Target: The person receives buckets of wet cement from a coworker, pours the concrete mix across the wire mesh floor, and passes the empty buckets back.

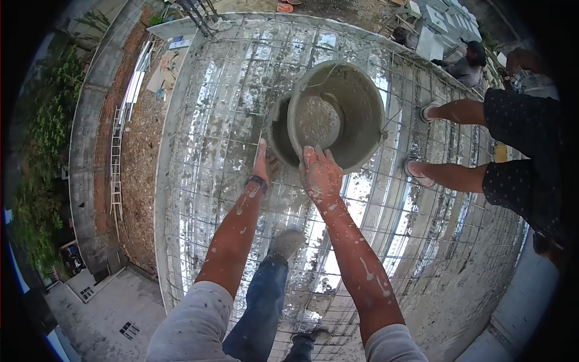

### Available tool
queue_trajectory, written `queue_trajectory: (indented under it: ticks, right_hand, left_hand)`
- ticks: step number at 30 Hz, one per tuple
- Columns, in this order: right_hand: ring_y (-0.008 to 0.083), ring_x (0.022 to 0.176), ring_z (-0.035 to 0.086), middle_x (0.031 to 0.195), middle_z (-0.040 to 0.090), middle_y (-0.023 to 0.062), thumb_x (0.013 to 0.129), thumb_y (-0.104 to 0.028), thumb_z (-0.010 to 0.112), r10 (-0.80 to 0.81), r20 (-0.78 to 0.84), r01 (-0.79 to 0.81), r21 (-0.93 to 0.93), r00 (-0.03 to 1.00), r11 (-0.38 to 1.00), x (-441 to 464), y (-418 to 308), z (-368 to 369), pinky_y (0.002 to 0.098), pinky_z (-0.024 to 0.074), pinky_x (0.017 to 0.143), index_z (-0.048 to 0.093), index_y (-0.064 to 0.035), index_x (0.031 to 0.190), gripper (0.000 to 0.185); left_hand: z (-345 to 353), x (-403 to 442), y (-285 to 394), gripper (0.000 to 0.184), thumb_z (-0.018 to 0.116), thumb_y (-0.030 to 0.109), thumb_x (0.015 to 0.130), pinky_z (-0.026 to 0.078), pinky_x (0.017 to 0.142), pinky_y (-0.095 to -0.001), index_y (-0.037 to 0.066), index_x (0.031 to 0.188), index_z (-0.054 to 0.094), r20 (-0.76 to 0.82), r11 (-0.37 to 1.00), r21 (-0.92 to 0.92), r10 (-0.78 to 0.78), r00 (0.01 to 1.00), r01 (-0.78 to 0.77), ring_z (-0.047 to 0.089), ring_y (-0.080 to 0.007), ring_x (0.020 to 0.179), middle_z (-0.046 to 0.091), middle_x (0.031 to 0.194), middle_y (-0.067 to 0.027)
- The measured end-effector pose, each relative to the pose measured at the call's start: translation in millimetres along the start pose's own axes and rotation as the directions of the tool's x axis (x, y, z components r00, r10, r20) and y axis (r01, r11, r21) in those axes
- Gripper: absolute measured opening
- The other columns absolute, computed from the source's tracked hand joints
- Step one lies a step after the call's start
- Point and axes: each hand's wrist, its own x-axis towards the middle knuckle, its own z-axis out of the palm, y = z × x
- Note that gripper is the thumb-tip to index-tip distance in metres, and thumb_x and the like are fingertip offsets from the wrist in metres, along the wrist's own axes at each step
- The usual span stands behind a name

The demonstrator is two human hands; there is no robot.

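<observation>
Your two forearms reach forward from pale, splattered sleeves and converge on a pair of grey buckets over the wire-and-bar grid. Your right arm runs up and inward, the elbow nearly straight, and your right hand shows its back to the camera. Its fingers curl over the near rim of the front bucket, clamped on it; the thumb is hard to make out. That bucket hangs ahead of you with its mouth tilted towards you, wet grey residue on its bottom.

Your left arm slants up and slightly right, a dark band at the wrist. Your left hand appears edge-on, its fingers pointing away from you, just beside the rear bucket, which is partly hidden behind the front one. Whether that hand grips or merely meets the bucket, you cannot tell from here. Grey splashes mark both forearms. Below them, your shoe stands on the grid, and to the right another person stands with both legs near the front bucket
</observation>
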Motion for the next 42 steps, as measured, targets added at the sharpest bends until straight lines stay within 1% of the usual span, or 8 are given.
queue_trajectory:
  ticks: [4,9,13,18,25,33,37,42]
  right_hand:
    - [0.0408,0.112,0.052,0.116,0.057,0.0186,0.081,-0.036,0.065,0.065,0.185,-0.061,-0.028,0.981,0.998,-14,11,68,0.0513,0.0358,0.102,0.053,-0.006,0.12,0.05]
    - [0.0381,0.114,0.047,0.123,0.05,0.0185,0.08,-0.036,0.066,0.225,0.166,-0.21,-0.105,0.96,0.972,-38,7,51,0.0496,0.0328,0.104,0.047,-0.0037,0.128,0.061]
    - [0.0343,0.113,0.05,0.119,0.053,0.0204,0.082,-0.031,0.068,0.454,0.223,-0.484,0.103,0.863,0.869,-98,37,36,0.0419,0.0436,0.095,0.049,-0.0021,0.125,0.056]
    - [0.0247,0.089,0.064,0.094,0.067,0.0192,0.082,-0.029,0.072,0.825,0.384,-0.898,0.319,0.414,0.302,-198,109,-9,0.033,0.0501,0.08,0.057,0.0059,0.11,0.047]
    - [0.0341,0.088,0.065,0.088,0.068,0.0236,0.077,-0.036,0.071,0.931,0.354,-0.995,0.061,0.09,0.073,-300,167,-81,0.0398,0.0505,0.08,0.065,0.0071,0.097,0.048]
    - [0.0215,0.071,0.06,0.095,0.062,0.0117,0.077,-0.052,0.072,0.653,0.706,-0.773,0.241,-0.276,-0.587,-146,156,-43,0.0391,0.0495,0.054,0.054,-0.0082,0.114,0.06]
    - [0.0364,0.102,0.055,0.136,0.04,0.0195,0.075,-0.068,0.063,0.467,0.881,-0.418,0.396,-0.079,-0.818,37,124,-23,0.0516,0.0465,0.085,0.032,-0.019,0.139,0.087]
    - [0.0358,0.111,0.054,0.122,0.053,0.0222,0.082,-0.05,0.064,0.427,0.904,-0.129,0.423,-0.001,-0.897,165,108,23,0.0518,0.0469,0.092,0.048,-0.0085,0.129,0.064]
  left_hand:
    - [13,-12,9,0.087,0.048,0.078,0.077,0.038,0.096,-0.0423,0.011,0.132,0.045,0.123,0.982,-0.183,-0.03,0.992,0.053,0.051,-0.028,0.109,0.055,0.119,-0.009]
    - [6,14,-2,0.094,0.063,0.066,0.075,0.03,0.108,-0.0382,0.004,0.14,0.038,-0.002,0.832,0.554,-0.039,0.999,0.034,0.041,-0.0298,0.127,0.049,0.135,-0.0135]
    - [43,-11,9,0.094,0.076,0.051,0.066,0.03,0.108,-0.0358,-0.006,0.133,0.044,0.043,0.815,0.58,-0.014,0.999,-0.014,0.042,-0.0298,0.128,0.051,0.131,-0.0215]
    - [91,-6,10,0.096,0.072,0.049,0.066,0.035,0.105,-0.0371,-0.012,0.133,0.038,-0.142,0.661,0.745,0.03,0.989,0.087,0.048,-0.0347,0.12,0.047,0.13,-0.0308]
    - [181,6,68,0.091,0.069,0.049,0.068,0.039,0.099,-0.0397,-0.017,0.124,0.044,-0.248,0.568,0.781,-0.098,0.964,0.259,0.051,-0.0363,0.117,0.05,0.126,-0.033]
    - [253,43,147,0.081,0.066,0.046,0.069,0.042,0.095,-0.0404,-0.016,0.12,0.049,-0.249,0.427,0.847,-0.209,0.946,0.317,0.054,-0.0391,0.113,0.052,0.124,-0.0327]
    - [240,94,168,0.067,0.058,0.046,0.074,0.039,0.098,-0.0407,-0.01,0.11,0.059,-0.262,0.322,0.887,-0.239,0.935,0.331,0.053,-0.0418,0.113,0.055,0.12,-0.0314]
    - [245,145,253,0.055,0.051,0.041,0.08,0.035,0.101,-0.043,-0.004,0.111,0.06,-0.128,0.213,0.956,-0.322,0.938,0.204,0.053,-0.0395,0.113,0.057,0.12,-0.0279]
